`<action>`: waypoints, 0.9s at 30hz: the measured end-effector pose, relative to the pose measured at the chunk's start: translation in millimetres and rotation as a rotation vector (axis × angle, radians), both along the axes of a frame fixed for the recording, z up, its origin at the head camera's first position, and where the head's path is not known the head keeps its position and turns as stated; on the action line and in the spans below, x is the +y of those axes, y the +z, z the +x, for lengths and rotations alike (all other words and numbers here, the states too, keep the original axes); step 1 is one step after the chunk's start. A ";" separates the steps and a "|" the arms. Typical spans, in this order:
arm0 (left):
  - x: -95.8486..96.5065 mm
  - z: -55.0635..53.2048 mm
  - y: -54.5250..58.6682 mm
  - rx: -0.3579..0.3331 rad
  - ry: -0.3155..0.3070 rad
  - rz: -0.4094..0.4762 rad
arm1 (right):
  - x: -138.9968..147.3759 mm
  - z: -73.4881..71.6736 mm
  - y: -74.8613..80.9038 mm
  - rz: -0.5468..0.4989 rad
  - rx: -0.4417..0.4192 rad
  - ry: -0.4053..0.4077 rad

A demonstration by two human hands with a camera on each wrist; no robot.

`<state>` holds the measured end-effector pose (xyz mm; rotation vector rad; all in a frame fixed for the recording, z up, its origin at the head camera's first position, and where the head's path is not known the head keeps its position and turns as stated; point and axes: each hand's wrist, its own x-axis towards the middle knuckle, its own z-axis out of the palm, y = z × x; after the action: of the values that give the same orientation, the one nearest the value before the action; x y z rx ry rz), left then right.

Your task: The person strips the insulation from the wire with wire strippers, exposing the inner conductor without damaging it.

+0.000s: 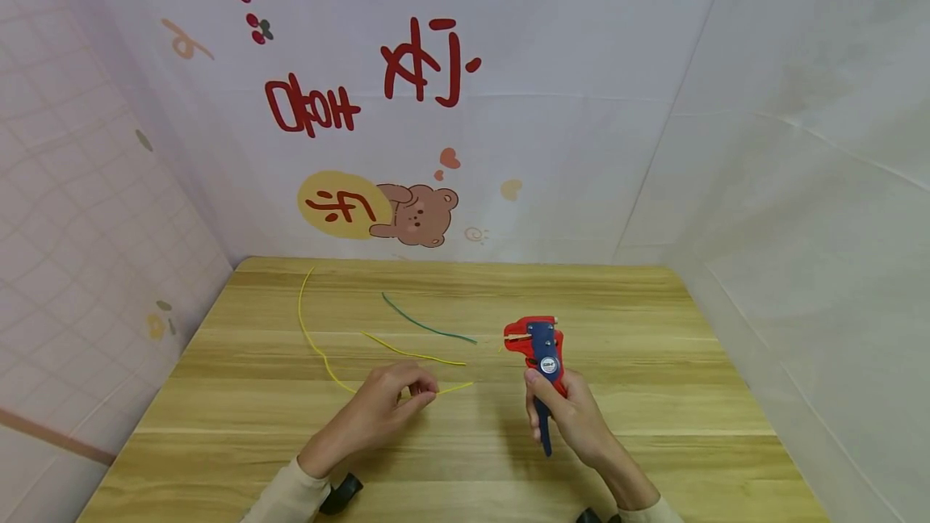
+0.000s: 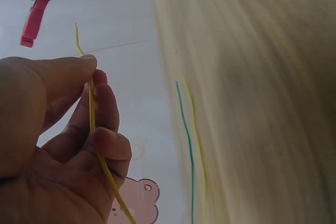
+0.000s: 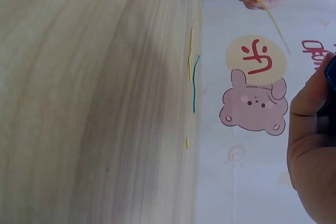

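A long yellow wire runs from the back left of the table to my left hand. Thumb and fingertips pinch it near one end, and in the left wrist view the wire crosses the palm, its tip standing out past the thumb with a thin bare end. My right hand grips a red and blue wire stripper by its handles, head pointing away from me. The stripper's jaws stand apart from the wire end. In the right wrist view my right hand shows only in part.
A green wire and a shorter yellow wire lie on the wooden table beyond my left hand. A tiny yellow scrap lies near them. A printed cloth wall rises behind the table.
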<state>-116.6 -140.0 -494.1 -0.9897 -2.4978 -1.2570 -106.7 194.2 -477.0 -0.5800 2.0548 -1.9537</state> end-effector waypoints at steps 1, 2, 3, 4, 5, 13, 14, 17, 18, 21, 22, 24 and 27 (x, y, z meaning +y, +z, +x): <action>-0.5 0.2 -1.3 -0.013 0.001 -0.002 | 0.1 -0.1 0.0 -0.005 -0.003 0.000; -1.0 0.3 -2.5 -0.025 0.000 -0.004 | 0.1 -0.1 -0.1 -0.005 -0.003 -0.001; -1.5 0.3 -3.5 -0.035 0.000 -0.004 | 0.1 -0.1 -0.3 -0.007 -0.003 -0.003; -1.9 0.3 -4.3 -0.044 -0.001 -0.004 | 0.1 -0.2 -0.5 -0.010 -0.002 -0.003; -2.3 0.2 -5.3 -0.053 0.000 -0.005 | -0.1 -0.2 -0.5 -0.012 -0.002 -0.003; -7.1 -0.4 -14.0 -0.117 0.002 -0.043 | 1.0 -0.6 -0.7 -0.019 -0.020 -0.004; -7.9 -0.3 -14.7 -0.134 0.003 -0.049 | 1.1 -0.4 -0.8 -0.016 -0.023 -0.005; -9.8 0.0 -16.5 -0.171 0.005 -0.066 | 1.1 -0.2 -0.7 -0.011 -0.025 -0.010; -10.3 0.0 -17.2 -0.175 0.006 -0.070 | 1.0 -0.3 -0.7 -0.009 -0.025 -0.011; -11.4 -0.4 -19.7 -0.180 0.004 -0.079 | 0.6 -0.7 -0.3 -0.007 -0.030 -0.015; -11.8 -0.6 -20.5 -0.185 0.003 -0.082 | 0.6 -0.9 -0.2 -0.007 -0.029 -0.014; -12.5 -1.1 -21.6 -0.194 0.001 -0.091 | 0.7 -1.1 0.2 -0.011 -0.024 -0.007; -13.8 -1.8 -22.7 -0.219 -0.003 -0.106 | 1.3 -1.2 0.4 -0.019 -0.019 0.004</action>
<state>-118.4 -153.8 -516.8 -0.9230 -2.7544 -1.3105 -107.8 195.4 -476.7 -0.5667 2.0245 -1.9714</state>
